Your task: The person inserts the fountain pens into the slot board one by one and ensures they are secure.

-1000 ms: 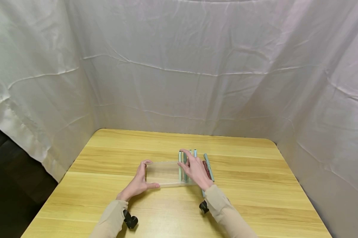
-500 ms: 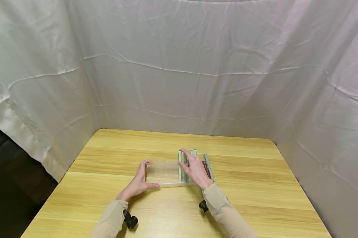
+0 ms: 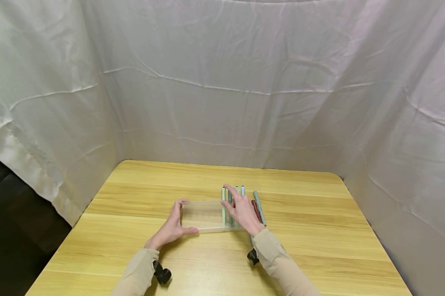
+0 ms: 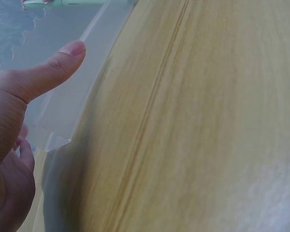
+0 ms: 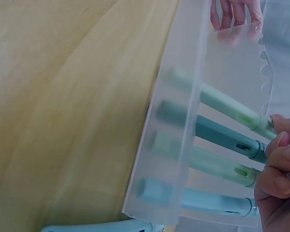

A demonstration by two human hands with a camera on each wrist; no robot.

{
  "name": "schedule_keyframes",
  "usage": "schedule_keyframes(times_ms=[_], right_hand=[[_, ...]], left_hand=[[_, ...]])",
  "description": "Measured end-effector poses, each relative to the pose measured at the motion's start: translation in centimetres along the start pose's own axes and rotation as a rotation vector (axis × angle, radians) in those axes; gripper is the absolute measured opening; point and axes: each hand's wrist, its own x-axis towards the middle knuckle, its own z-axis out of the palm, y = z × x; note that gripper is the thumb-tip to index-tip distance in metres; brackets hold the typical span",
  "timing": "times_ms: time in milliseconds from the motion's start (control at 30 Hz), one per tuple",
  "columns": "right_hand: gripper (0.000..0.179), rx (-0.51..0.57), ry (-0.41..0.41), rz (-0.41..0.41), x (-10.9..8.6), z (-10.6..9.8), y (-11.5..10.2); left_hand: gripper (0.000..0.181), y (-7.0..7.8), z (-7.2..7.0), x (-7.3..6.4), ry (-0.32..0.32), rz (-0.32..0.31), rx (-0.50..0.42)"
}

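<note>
A translucent plastic pen tray (image 3: 201, 216) with a scalloped edge stands on the table. My left hand (image 3: 170, 227) grips its left end, thumb (image 4: 63, 63) on the near wall and fingers at the far side. Several pens lie side by side across the tray's right part. My right hand (image 3: 244, 213) is over them and pinches the leftmost, a light green pen (image 5: 229, 106), near its far end. Beside it are a teal pen (image 5: 227, 137), a second light green pen (image 5: 222, 164) and a light blue pen (image 5: 212, 200). The right hand partly hides them in the head view.
Right of the tray, a dark red pen (image 3: 257, 211) and a grey-green pen (image 3: 260, 209) lie on the wooden table (image 3: 318, 230). Another light blue pen (image 5: 96, 227) lies close to the tray's near right corner. Pale curtains (image 3: 222, 111) surround the table's back and sides.
</note>
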Motion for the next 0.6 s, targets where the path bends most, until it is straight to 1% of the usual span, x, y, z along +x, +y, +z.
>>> schedule_keyframes(times_ms=[167,300,467,600], right_hand=[[0.06,0.062,0.008,-0.005,-0.5,-0.2,0.1],[0.061,0.11,0.041,0.014,-1.1,-0.6,0.4],[0.059,0.176,0.107,0.015,-2.1,-1.2,1.4],[0.056,0.264,0.129,0.03,-2.8,-1.7,2.5]], left_hand=[[0.104,0.0,0.0,0.0,-0.004,-0.007,-0.005],[0.103,-0.1,-0.1,-0.1,-0.009,-0.004,-0.015],[0.102,-0.2,0.0,-0.1,-0.004,0.01,-0.015],[0.102,-0.2,0.0,-0.1,0.0,0.013,-0.013]])
